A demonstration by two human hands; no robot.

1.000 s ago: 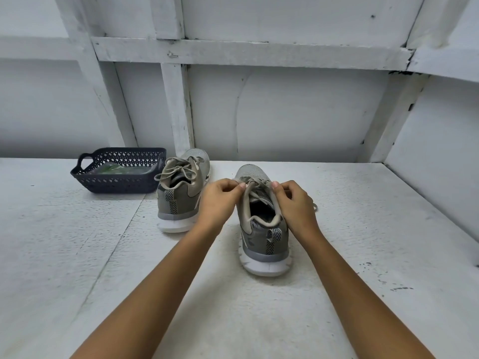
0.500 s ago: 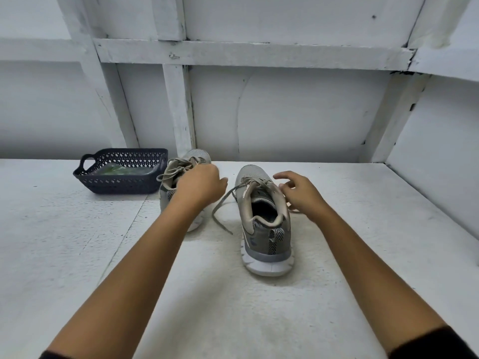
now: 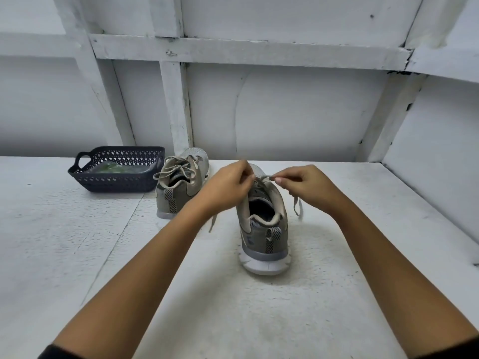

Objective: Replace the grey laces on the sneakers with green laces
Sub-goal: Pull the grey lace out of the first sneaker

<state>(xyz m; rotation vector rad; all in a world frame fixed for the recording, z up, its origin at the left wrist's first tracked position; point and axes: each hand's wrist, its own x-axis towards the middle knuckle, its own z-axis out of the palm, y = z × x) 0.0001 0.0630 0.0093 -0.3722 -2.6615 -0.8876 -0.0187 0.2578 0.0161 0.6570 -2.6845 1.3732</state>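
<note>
**A:** Entry: counter (image 3: 77,255), two sneakers, heels toward the person. Changes?

**B:** Near sneaker (image 3: 264,229): bow undone, ends trailing either side. The hands, apart half a second ago, are back at its top eyelets. Left hand (image 3: 228,187) and right hand (image 3: 303,187) each pinch the grey lace (image 3: 266,176). Unlacing probably starts here. Far sneaker (image 3: 181,185) is tied.

**A:** Obscured?

**B:** Basket (image 3: 116,185): green contents, blurred, presumably the green laces (image 3: 111,168). Left fingertips hidden.

The white table (image 3: 77,255) carries a dark basket (image 3: 116,183), the left sneaker (image 3: 178,195) just beside it, and the right sneaker (image 3: 267,239) nearer.
</note>
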